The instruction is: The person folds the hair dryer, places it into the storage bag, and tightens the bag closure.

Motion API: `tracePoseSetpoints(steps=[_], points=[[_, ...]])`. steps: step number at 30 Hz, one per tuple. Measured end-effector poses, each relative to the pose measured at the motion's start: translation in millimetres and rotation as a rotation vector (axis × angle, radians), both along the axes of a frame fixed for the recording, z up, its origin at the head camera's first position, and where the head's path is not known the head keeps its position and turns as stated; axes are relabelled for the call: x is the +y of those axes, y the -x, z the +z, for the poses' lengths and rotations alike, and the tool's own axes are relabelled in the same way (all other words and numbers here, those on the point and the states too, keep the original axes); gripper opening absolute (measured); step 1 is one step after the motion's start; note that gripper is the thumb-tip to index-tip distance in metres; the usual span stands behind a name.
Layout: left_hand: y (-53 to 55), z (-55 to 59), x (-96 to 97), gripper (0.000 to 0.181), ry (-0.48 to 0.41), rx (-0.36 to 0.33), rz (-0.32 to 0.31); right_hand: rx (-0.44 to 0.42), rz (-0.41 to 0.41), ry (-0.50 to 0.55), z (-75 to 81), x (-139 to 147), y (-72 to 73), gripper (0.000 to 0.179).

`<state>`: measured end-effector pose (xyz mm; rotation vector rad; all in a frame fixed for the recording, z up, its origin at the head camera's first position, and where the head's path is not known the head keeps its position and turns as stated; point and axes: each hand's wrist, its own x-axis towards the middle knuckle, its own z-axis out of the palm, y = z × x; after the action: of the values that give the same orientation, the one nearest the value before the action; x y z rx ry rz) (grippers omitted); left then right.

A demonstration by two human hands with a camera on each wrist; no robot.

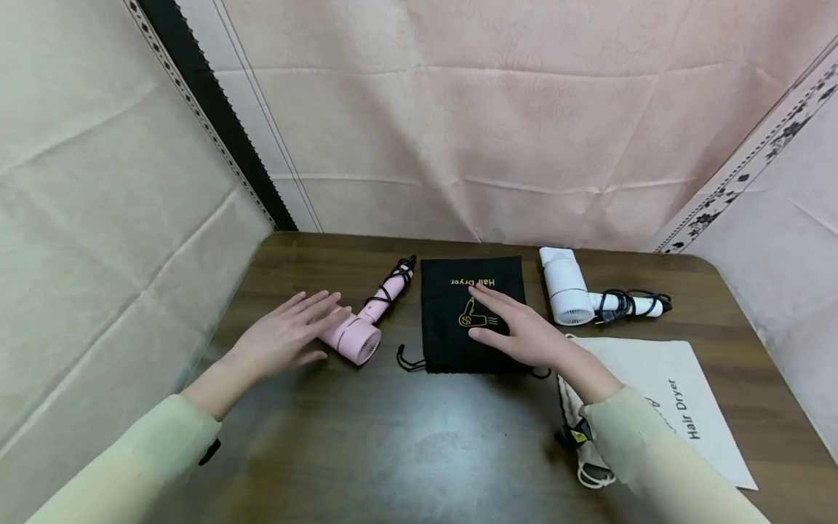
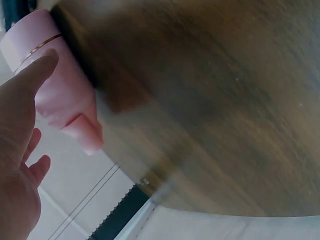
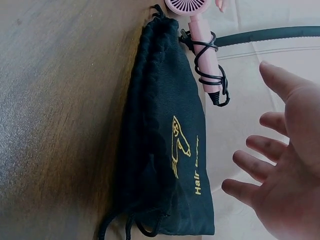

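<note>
A pink hair dryer (image 1: 356, 336) with its black cord wound round the handle lies on the left of the table. My left hand (image 1: 283, 336) is over its body, fingers stretched out; whether it touches cannot be told. In the left wrist view the thumb overlaps the pink barrel (image 2: 67, 82). A black drawstring bag (image 1: 452, 327) with yellow "Hair Dryer" print lies flat in the middle. Above it my right hand (image 1: 517, 331) hovers with fingers spread, holding nothing. The right wrist view shows this hand (image 3: 280, 150) apart from the bag (image 3: 165, 90).
A white hair dryer (image 1: 566, 287) with a wound black cord lies at the back right. In front of it is a white drawstring bag (image 1: 707, 407), partly under my right forearm. Pale cloth (image 1: 458, 131) hangs behind the wooden table (image 1: 393, 444).
</note>
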<state>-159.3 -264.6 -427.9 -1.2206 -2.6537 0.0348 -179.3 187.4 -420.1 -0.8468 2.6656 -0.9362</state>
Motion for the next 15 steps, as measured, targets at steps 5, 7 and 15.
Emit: tracePoseSetpoints(steps=[5,7,15], points=[[5.7,-11.2,1.1,0.083,-0.026,-0.006,-0.021,-0.004,-0.002,-0.011,-0.1,-1.8,0.8,0.074],[6.1,-14.5,1.6,0.08,-0.042,-0.012,-0.014,-0.009,-0.003,-0.014,-0.1,-2.3,0.8,0.074],[2.6,-21.6,5.6,0.074,-0.099,-0.021,0.003,-0.019,0.01,-0.004,-1.8,-5.3,1.4,0.074]])
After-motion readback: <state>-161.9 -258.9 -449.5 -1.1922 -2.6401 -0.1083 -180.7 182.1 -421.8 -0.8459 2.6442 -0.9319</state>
